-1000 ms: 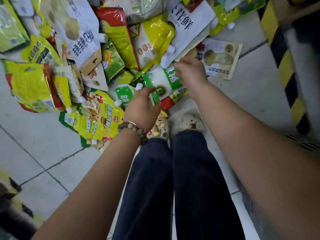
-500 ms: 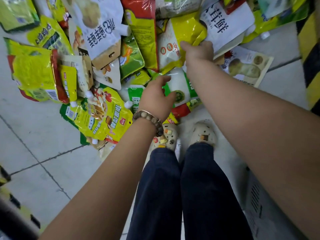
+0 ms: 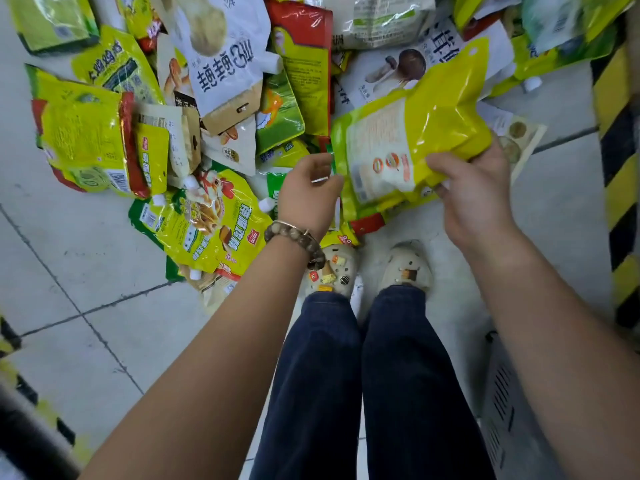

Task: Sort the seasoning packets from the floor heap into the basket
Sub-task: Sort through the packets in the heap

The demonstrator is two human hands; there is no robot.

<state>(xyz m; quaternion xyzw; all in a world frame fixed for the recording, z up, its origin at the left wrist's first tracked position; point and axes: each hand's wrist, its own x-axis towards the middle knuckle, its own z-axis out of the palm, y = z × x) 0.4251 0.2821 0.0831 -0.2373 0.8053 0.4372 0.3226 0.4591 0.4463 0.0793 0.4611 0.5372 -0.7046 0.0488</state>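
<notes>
Over the heap [image 3: 214, 98], right hand [image 3: 474, 199] holds yellow packet [image 3: 415, 133] slanting up-right.

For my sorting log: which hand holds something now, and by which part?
The right hand grips the yellow packet by its near edge, thumb on the printed face. The left hand is at its left edge; a grip cannot be told.

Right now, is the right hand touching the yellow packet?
Touching. Head view shows the right hand gripping the yellow packet at its lower edge, fingers curled round it.
</notes>
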